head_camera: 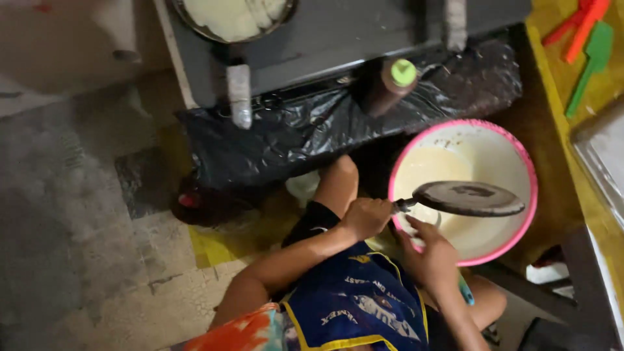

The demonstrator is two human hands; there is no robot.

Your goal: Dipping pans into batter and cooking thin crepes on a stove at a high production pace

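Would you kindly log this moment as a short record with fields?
Left hand: grips the handle of a flat round pan
Right hand: on the near rim of the bowl
Bowl: pink-rimmed, holds pale batter
Pan position: over the bowl
Bottle: brown, green cap, beyond the bowl on black plastic sheet
Top left: second pan with pale sheet

Blue apron (pixel 354 305) with yellow trim, orange patterned sleeve (pixel 244 335), black shorts (pixel 312 221).
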